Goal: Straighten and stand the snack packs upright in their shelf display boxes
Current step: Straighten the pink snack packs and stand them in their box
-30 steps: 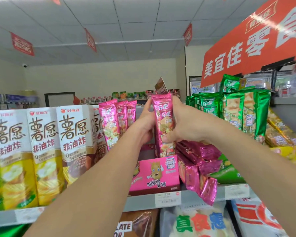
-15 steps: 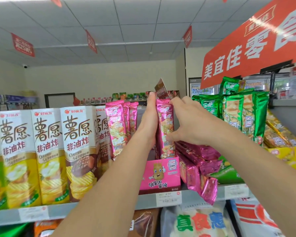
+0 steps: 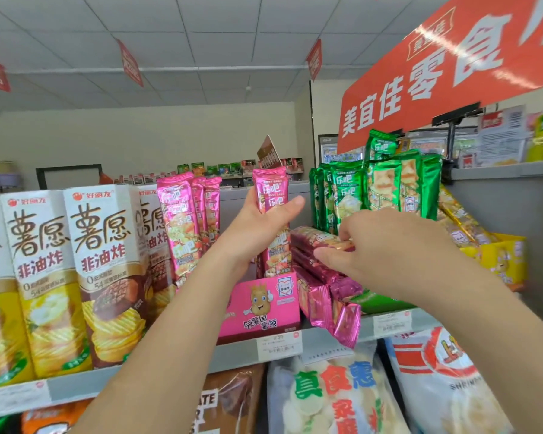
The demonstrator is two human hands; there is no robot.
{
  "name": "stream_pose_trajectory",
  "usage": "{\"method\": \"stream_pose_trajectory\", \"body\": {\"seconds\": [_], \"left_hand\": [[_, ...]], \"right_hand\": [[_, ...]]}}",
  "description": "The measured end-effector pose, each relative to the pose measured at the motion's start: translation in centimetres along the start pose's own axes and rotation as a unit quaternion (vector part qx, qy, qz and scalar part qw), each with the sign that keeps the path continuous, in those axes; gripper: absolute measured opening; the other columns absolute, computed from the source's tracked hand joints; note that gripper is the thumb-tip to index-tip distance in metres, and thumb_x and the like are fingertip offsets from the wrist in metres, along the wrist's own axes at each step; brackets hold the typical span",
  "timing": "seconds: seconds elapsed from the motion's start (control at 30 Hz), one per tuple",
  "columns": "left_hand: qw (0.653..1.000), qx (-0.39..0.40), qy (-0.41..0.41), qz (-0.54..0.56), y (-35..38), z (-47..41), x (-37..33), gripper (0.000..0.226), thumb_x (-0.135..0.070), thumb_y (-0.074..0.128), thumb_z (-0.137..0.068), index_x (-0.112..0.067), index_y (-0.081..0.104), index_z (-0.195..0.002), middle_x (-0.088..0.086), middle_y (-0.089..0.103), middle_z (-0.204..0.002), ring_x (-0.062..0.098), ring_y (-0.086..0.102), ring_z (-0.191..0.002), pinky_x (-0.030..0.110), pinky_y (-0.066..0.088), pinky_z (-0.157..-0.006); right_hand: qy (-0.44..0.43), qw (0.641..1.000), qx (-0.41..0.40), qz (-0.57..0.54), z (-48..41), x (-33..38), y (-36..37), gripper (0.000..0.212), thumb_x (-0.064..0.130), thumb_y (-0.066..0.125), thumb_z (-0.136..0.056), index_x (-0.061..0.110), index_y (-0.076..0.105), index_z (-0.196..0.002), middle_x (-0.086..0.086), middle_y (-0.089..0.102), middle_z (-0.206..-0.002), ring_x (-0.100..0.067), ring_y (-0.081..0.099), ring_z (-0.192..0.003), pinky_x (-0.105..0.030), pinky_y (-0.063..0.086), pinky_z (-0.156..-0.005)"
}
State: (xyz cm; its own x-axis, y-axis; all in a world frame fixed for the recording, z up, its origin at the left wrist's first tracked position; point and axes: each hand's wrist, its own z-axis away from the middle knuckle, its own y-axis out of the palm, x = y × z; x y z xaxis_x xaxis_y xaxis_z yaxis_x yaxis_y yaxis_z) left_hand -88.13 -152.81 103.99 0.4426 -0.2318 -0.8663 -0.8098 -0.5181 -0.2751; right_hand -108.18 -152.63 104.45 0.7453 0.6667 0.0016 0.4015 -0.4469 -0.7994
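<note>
A pink display box (image 3: 261, 305) stands on the top shelf. My left hand (image 3: 257, 227) grips an upright pink snack pack (image 3: 271, 189) standing in that box. To its right several pink packs lie flat in a pile (image 3: 318, 274), some hanging over the shelf edge. My right hand (image 3: 376, 249) reaches onto the top of the pile and pinches the topmost flat pink pack (image 3: 311, 238). More upright pink packs (image 3: 182, 227) stand left of my left arm.
Tall white-and-yellow chip boxes (image 3: 104, 270) fill the shelf's left side. Green packs (image 3: 386, 186) stand upright behind the pile, yellow packs (image 3: 483, 242) at far right. A red sign (image 3: 452, 67) hangs above. Large bags (image 3: 333, 396) sit on the shelf below.
My right hand let go of the upright pink pack and moved down right onto the flat pile. My left hand went on holding the upright pack.
</note>
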Motion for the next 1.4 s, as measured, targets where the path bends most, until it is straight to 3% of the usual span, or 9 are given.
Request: {"method": "stream_pose_trajectory", "body": {"seconds": [0.23, 0.43, 0.53, 0.67, 0.73, 0.87, 1.0, 1.23, 1.4], "left_hand": [[1.0, -0.016, -0.019, -0.009, -0.5, 1.4, 0.0, 0.116, -0.08, 0.074, -0.047, -0.046, 0.024, -0.145, -0.004, 0.045, -0.148, 0.022, 0.047, -0.131, 0.052, 0.037, -0.109], [0.994, -0.016, 0.013, -0.111, -0.8, 3.0, 0.0, 0.096, -0.055, 0.071, -0.076, -0.039, 0.013, -0.15, -0.006, 0.061, -0.126, 0.016, 0.06, -0.111, 0.044, 0.047, -0.101], [0.969, -0.034, 0.061, -0.235, -0.5, 4.4, -0.2, 0.082, -0.053, 0.06, -0.087, -0.034, 0.012, -0.15, 0.004, 0.061, -0.123, 0.022, 0.063, -0.102, 0.042, 0.052, -0.09], [0.915, -0.081, 0.098, -0.383, -0.2, 6.2, -0.6, 0.07, -0.054, 0.051, -0.092, -0.013, 0.028, -0.143, 0.01, 0.064, -0.101, 0.027, 0.063, -0.086, 0.038, 0.049, -0.07], [0.89, -0.117, 0.135, -0.42, -0.9, 7.3, -1.0, 0.049, -0.05, 0.05, -0.095, -0.013, 0.048, -0.128, 0.0, 0.059, -0.074, 0.02, 0.058, -0.067, 0.035, 0.044, -0.058], [0.822, -0.245, 0.259, -0.444, -3.5, 9.8, -1.2, 0.013, -0.023, 0.063, -0.088, -0.018, 0.072, -0.097, -0.004, 0.072, -0.087, 0.018, 0.062, -0.08, 0.032, 0.054, -0.069], [0.76, -0.321, 0.359, -0.437, -6.6, 9.5, -2.3, 0.017, -0.003, 0.069, -0.079, -0.011, 0.075, -0.093, 0.004, 0.068, -0.095, 0.026, 0.056, -0.092, 0.032, 0.044, -0.073], [0.808, -0.243, 0.322, -0.429, -9.8, 6.5, -6.0, 0.027, -0.009, 0.064, -0.082, -0.015, 0.071, -0.108, 0.002, 0.063, -0.116, 0.024, 0.052, -0.114, 0.016, 0.026, -0.095], [0.741, -0.157, 0.425, -0.496, -7.0, 7.8, -5.4, 0.024, -0.009, 0.05, -0.078, -0.01, 0.074, -0.081, 0.002, 0.071, -0.085, 0.028, 0.065, -0.08, 0.037, 0.055, -0.071]], "right_hand": [[0.008, 0.98, -0.195, -0.035, -1.3, 0.0, -3.0, 0.027, 0.042, 0.061, -0.076, 0.017, 0.064, -0.083, -0.006, 0.066, -0.082, -0.031, 0.059, -0.078, -0.035, 0.05, -0.069], [-0.052, 0.882, -0.422, -0.201, -2.5, -0.5, -8.4, 0.023, 0.033, 0.054, -0.078, 0.025, 0.06, -0.099, -0.002, 0.06, -0.1, -0.018, 0.056, -0.089, -0.033, 0.045, -0.078], [-0.07, 0.85, -0.444, -0.274, -4.2, 0.2, -10.3, 0.023, 0.03, 0.045, -0.085, 0.024, 0.061, -0.1, 0.005, 0.059, -0.094, -0.006, 0.054, -0.083, -0.013, 0.039, -0.074], [-0.123, 0.88, -0.371, -0.271, -7.4, 2.3, -11.7, 0.025, 0.014, 0.048, -0.087, 0.013, 0.07, -0.099, 0.003, 0.06, -0.092, -0.019, 0.063, -0.089, -0.036, 0.05, -0.083], [-0.145, 0.905, -0.329, -0.229, -8.7, 3.0, -11.6, 0.022, 0.01, 0.052, -0.088, 0.013, 0.071, -0.099, 0.0, 0.063, -0.096, -0.021, 0.061, -0.092, -0.027, 0.047, -0.087], [-0.158, 0.926, -0.297, -0.172, -10.8, 3.5, -10.3, 0.021, 0.01, 0.057, -0.089, 0.017, 0.063, -0.109, -0.005, 0.061, -0.11, -0.019, 0.053, -0.099, -0.02, 0.034, -0.081], [-0.139, 0.93, -0.273, -0.203, -12.7, 3.6, -8.7, 0.029, 0.015, 0.063, -0.089, 0.02, 0.054, -0.116, -0.003, 0.057, -0.111, -0.018, 0.049, -0.094, -0.02, 0.033, -0.078], [-0.151, 0.955, -0.1, -0.236, -16.1, 5.8, -6.2, 0.044, 0.021, 0.077, -0.082, 0.015, 0.059, -0.122, -0.002, 0.058, -0.114, -0.015, 0.057, -0.087, -0.014, 0.041, -0.06], [-0.143, 0.952, 0.062, -0.264, -17.6, 7.1, -3.3, 0.036, 0.011, 0.082, -0.075, 0.011, 0.069, -0.108, -0.002, 0.068, -0.103, -0.015, 0.064, -0.088, -0.027, 0.051, -0.073]]}}
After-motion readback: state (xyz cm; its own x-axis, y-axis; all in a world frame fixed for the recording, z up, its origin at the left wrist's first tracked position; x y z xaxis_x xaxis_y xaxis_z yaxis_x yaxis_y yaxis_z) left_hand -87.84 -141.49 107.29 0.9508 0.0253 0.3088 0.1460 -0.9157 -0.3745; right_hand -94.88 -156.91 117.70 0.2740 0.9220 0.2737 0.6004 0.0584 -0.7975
